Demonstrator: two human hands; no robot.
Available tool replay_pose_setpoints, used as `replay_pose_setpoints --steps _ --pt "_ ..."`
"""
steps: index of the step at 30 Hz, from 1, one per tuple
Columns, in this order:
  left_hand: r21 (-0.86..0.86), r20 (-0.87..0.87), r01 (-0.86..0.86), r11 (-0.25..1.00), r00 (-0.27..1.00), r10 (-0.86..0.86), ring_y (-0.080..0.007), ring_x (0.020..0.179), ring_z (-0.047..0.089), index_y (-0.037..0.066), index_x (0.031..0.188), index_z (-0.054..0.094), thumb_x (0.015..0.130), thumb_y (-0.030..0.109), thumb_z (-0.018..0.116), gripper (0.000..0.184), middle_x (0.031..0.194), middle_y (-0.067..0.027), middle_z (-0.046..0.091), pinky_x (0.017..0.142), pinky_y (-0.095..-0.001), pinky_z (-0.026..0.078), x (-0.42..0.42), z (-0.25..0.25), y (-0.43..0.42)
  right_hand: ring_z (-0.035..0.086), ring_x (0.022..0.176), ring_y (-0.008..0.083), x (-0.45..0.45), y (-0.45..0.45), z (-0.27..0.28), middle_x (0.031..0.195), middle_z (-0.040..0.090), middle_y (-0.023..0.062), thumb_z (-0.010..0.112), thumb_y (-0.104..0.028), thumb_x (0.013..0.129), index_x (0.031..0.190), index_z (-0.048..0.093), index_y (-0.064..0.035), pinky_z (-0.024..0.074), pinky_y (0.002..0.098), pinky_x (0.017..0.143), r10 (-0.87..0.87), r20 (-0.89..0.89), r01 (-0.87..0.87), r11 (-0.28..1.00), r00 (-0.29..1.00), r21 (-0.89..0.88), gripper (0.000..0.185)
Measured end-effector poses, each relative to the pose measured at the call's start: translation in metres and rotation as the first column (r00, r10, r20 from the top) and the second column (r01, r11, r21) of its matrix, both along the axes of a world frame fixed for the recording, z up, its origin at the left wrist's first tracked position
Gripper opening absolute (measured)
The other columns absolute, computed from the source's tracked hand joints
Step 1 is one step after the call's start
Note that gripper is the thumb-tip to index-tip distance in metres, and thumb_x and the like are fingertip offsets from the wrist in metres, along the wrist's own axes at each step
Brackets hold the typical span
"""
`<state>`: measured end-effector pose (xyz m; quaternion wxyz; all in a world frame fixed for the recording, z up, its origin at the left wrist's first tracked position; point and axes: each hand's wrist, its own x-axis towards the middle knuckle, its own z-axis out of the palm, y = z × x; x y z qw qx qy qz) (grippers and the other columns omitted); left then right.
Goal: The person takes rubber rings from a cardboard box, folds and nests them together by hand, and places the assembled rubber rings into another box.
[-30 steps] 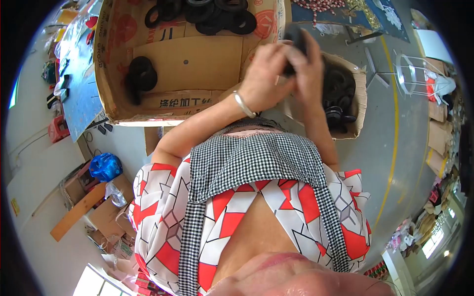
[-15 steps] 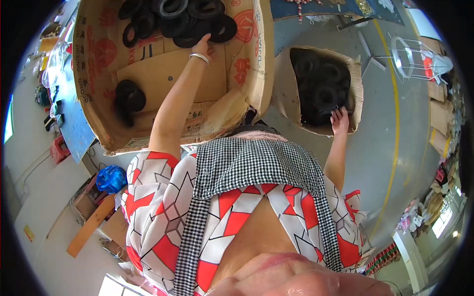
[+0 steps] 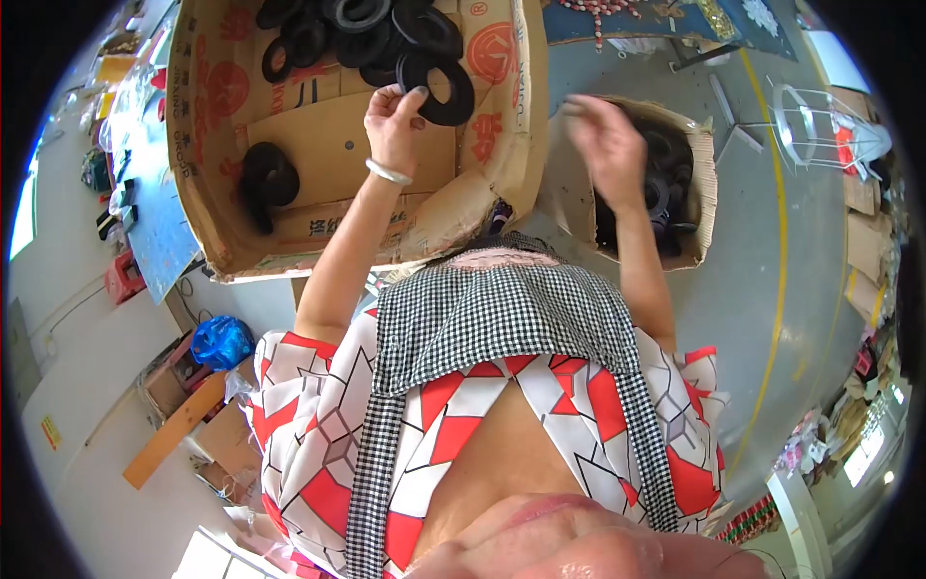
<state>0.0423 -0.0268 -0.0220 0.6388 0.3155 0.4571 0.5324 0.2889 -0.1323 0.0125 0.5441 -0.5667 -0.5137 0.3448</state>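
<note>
My left hand (image 3: 394, 125), with a white bangle at the wrist, pinches the near left rim of a flat black ring (image 3: 453, 94) between thumb and fingers. The ring is tilted up over a pile of similar black rings (image 3: 362, 43) in a large cardboard box (image 3: 333, 145). More black rings (image 3: 270, 176) lie apart near that box's left side. My right hand (image 3: 610, 152) is raised over the left edge of a smaller cardboard box (image 3: 707, 188). Its fingers are stretched out and blurred, with nothing visible in them. Black rings (image 3: 666, 188) lie inside the smaller box.
A blue-topped table (image 3: 159, 217) stands left of the large box, another blue table (image 3: 666, 24) at the top right. A white wire frame (image 3: 820, 125) stands on the grey floor (image 3: 748, 241). A blue plastic bag (image 3: 222, 343) and a wooden board (image 3: 174, 431) are at the lower left.
My right hand has risen out of the smaller box and moved up and left. My left hand has taken hold of a ring and tipped it up from the pile.
</note>
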Motion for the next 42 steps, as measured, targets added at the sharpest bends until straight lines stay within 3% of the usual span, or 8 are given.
replay_pose_setpoints --steps 4,11,17,24,34,35,36,42 --pt "0.076 0.064 0.067 0.995 0.995 -0.072 -0.0062 0.065 0.056 0.005 0.091 0.055 0.077 0.003 0.070 0.021 0.079 -0.0018 0.062 0.058 -0.0192 0.046 0.003 0.035 -0.034 0.062 0.088 0.0165 -0.074 0.044 0.017 0.100 0.064 0.0115 0.071 -0.012 0.075 0.115 0.053 -0.0010 0.0493 0.0269 0.073 0.311 0.348 -0.363 0.927 0.884 0.095 0.045" --pt "0.156 0.032 -0.002 0.988 0.999 -0.003 -0.0075 0.074 0.058 0.004 0.091 0.055 0.074 0.001 0.073 0.025 0.083 -0.0023 0.062 0.071 -0.0215 0.048 -0.021 0.042 -0.057 0.064 0.083 0.0164 -0.098 0.047 0.013 0.095 0.064 0.0129 0.069 -0.008 0.074 0.113 0.053 0.0030 0.0513 0.0279 0.074 0.553 0.070 -0.553 0.833 0.830 -0.014 0.043" --pt "0.234 -0.083 -0.015 0.972 0.996 0.035 -0.0078 0.074 0.059 0.003 0.091 0.055 0.073 0.000 0.073 0.026 0.084 -0.0035 0.062 0.071 -0.0206 0.049 -0.025 0.044 -0.063 0.062 0.075 0.0272 -0.128 0.034 0.003 0.095 0.058 0.0198 0.059 0.000 0.071 0.118 0.046 0.0040 0.0505 0.0322 0.068 0.322 0.420 -0.406 0.905 0.848 0.126 0.049" --pt "0.188 -0.081 0.007 0.982 0.997 0.008 -0.0078 0.074 0.059 0.000 0.090 0.056 0.073 -0.001 0.073 0.024 0.084 -0.0046 0.064 0.071 -0.0201 0.049 -0.029 0.053 -0.068 0.053 0.087 0.0376 -0.130 0.030 0.000 0.095 0.050 0.0218 0.055 0.001 0.068 0.124 0.034 0.0067 0.0445 0.0422 0.081 0.295 0.459 -0.467 0.823 0.838 0.323 0.059" --pt "0.148 -0.126 0.132 0.980 0.986 -0.113 -0.0083 0.071 0.060 0.000 0.094 0.058 0.073 -0.003 0.070 0.025 0.082 -0.0041 0.064 0.069 -0.0205 0.050 -0.063 0.048 -0.076 0.050 0.066 0.0134 -0.111 0.040 0.004 0.084 0.052 0.0077 0.042 0.008 0.077 0.124 0.046 -0.0061 0.0431 0.0258 0.061 0.297 0.309 -0.381 0.886 0.904 0.264 0.049" --pt "0.172 -0.002 0.056 0.984 0.998 -0.056 -0.0083 0.072 0.060 0.000 0.095 0.059 0.072 -0.002 0.070 0.026 0.081 -0.0034 0.064 0.070 -0.0207 0.050 -0.069 0.047 -0.073 0.050 0.069 0.0119 -0.098 0.044 0.002 0.083 0.052 0.0038 0.041 0.005 0.081 0.122 0.047 -0.0063 0.0430 0.0248 0.063 0.367 0.088 -0.369 0.929 0.926 0.008 0.043" --pt "0.131 0.007 0.055 0.990 0.998 -0.056 -0.0080 0.073 0.060 0.001 0.094 0.058 0.073 -0.003 0.070 0.024 0.081 -0.0030 0.064 0.070 -0.0207 0.051 -0.073 0.051 -0.070 0.049 0.072 0.0109 -0.083 0.057 -0.019 0.086 0.050 0.0006 0.043 0.000 0.085 0.121 0.048 -0.0072 0.0430 0.0235 0.064 0.449 -0.055 -0.446 0.894 0.892 0.050 0.037" --pt "0.117 -0.017 0.021 0.993 1.000 -0.019 -0.0076 0.071 0.060 0.001 0.091 0.057 0.073 -0.002 0.071 0.023 0.083 -0.0041 0.064 0.063 -0.0208 0.052 -0.053 0.037 -0.070 0.057 0.077 0.0130 -0.124 0.043 0.018 0.093 0.058 0.0082 0.071 -0.014 0.076 0.110 0.054 -0.0004 0.0483 0.0271 0.069 0.563 0.260 -0.593 0.803 0.785 0.052 0.040"
